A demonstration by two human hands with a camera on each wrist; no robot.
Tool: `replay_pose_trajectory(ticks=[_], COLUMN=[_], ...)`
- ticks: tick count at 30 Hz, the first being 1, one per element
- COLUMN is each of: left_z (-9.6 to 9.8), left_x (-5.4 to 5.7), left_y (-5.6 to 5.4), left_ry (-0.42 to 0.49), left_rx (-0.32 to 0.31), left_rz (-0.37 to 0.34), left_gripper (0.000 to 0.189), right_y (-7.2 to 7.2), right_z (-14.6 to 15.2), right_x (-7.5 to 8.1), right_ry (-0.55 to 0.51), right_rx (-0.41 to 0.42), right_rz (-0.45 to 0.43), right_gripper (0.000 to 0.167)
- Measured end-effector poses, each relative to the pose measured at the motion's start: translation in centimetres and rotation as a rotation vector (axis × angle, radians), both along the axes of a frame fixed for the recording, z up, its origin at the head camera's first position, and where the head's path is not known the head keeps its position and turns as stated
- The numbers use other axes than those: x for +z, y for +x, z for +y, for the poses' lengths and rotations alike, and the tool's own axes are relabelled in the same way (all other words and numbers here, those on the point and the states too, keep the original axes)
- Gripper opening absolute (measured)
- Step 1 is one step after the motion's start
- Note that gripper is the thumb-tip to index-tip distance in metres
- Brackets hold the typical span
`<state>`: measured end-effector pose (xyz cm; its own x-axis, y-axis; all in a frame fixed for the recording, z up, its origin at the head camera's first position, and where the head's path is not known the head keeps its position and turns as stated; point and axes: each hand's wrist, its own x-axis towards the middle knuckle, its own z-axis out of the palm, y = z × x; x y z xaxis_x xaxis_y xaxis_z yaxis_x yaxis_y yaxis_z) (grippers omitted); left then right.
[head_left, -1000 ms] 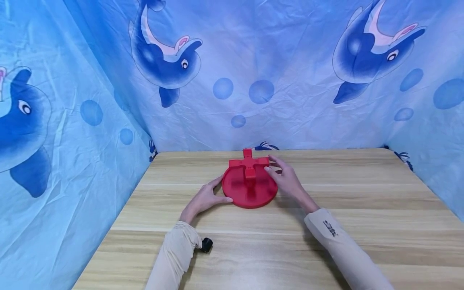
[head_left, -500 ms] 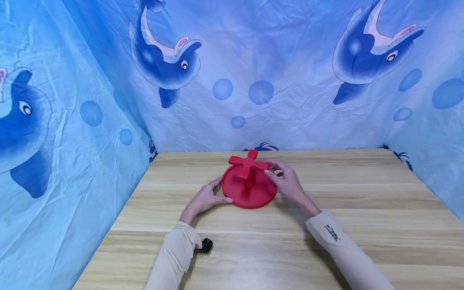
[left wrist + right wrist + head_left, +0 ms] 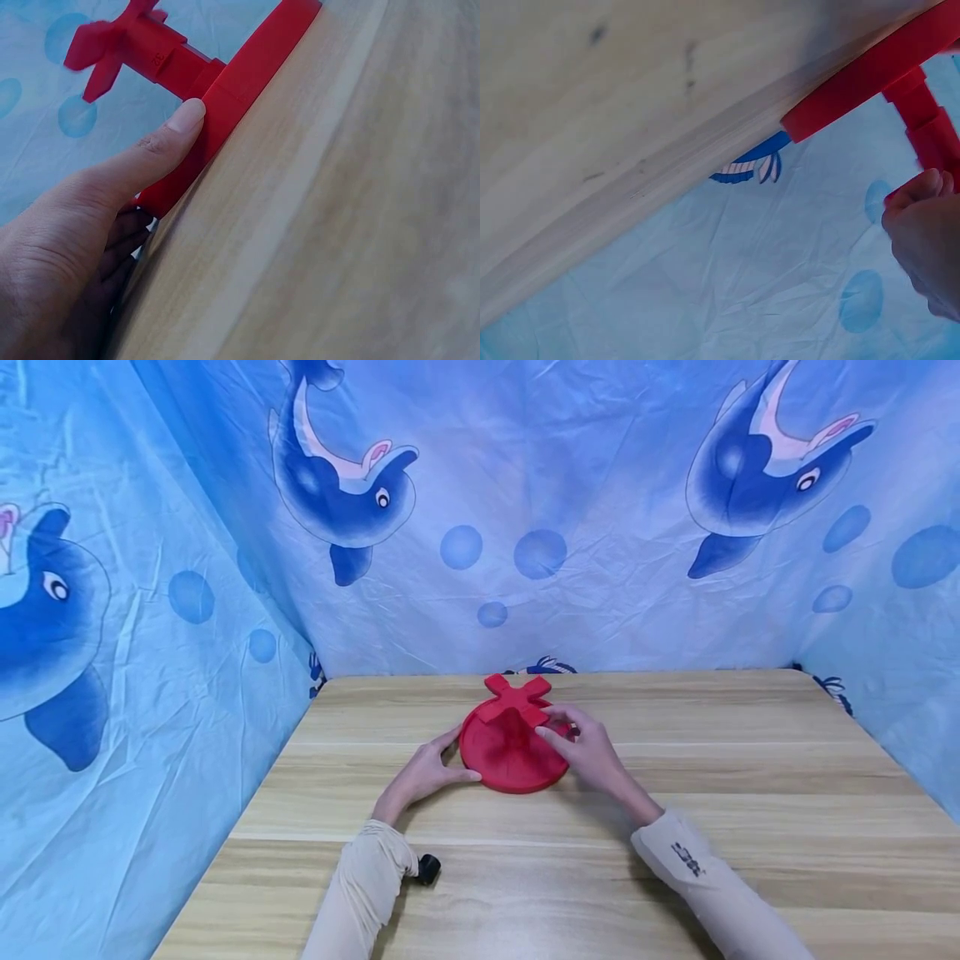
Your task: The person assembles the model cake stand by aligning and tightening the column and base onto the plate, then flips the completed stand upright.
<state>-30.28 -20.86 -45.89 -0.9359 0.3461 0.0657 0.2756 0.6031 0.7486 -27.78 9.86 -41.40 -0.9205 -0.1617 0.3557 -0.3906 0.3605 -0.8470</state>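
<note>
A red round base (image 3: 510,774) lies flat on the table. From its middle rises a stepped red post (image 3: 161,58), topped by a red four-armed cross handle (image 3: 516,697). My left hand (image 3: 425,772) grips the base's rim on the left, thumb along the near edge and fingers round the side. In the left wrist view that thumb presses the rim below the post. On the right, my right hand (image 3: 592,747) pinches the near right arm of the cross between thumb and fingers. The right wrist view shows the curled fingers (image 3: 922,187) at the cross, which they mostly hide.
The wooden table (image 3: 480,893) ends at a blue dolphin-print curtain (image 3: 495,485) behind and at both sides. A small black piece (image 3: 428,869) sticks out from the left cuff. A blue printed rope motif (image 3: 551,666) shows at the table's far edge.
The cross handle has turned clockwise seen from above, by roughly an eighth of a turn. My right hand has moved slightly nearer and left with it; left hand and base stay put.
</note>
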Motion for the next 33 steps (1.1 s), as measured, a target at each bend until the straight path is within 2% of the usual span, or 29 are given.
replay_pose_trajectory(ticks=[4, 9, 13, 20, 27, 33], left_z=[0.0, 0.1, 0.1, 0.1, 0.1, 0.1], left_x=[0.0, -0.1, -0.1, -0.4, -0.4, -0.2], left_y=[0.0, 0.0, -0.1, -0.1, -0.1, 0.0], left_ry=[0.007, 0.021, 0.023, 0.011, 0.020, 0.014], left_rx=[-0.006, -0.006, -0.007, 0.007, -0.001, 0.001], left_rz=[-0.002, -0.003, -0.002, -0.015, 0.001, -0.004], left_gripper=[0.102, 0.104, 0.105, 0.106, 0.105, 0.106], right_y=[0.2, -0.5, -1.3, -2.9, -3.3, -2.7], right_z=[0.0, 0.4, 0.8, 0.8, 0.7, 0.8], right_x=[-0.1, -0.1, -0.1, -0.6, -0.8, -0.7], right_ry=[-0.034, -0.090, -0.060, 0.004, 0.001, 0.015], right_rx=[-0.045, -0.105, -0.108, 0.009, 0.026, 0.006], right_rz=[0.082, 0.167, 0.145, 0.073, 0.109, 0.092], right_gripper=[0.035, 0.027, 0.034, 0.056, 0.048, 0.044])
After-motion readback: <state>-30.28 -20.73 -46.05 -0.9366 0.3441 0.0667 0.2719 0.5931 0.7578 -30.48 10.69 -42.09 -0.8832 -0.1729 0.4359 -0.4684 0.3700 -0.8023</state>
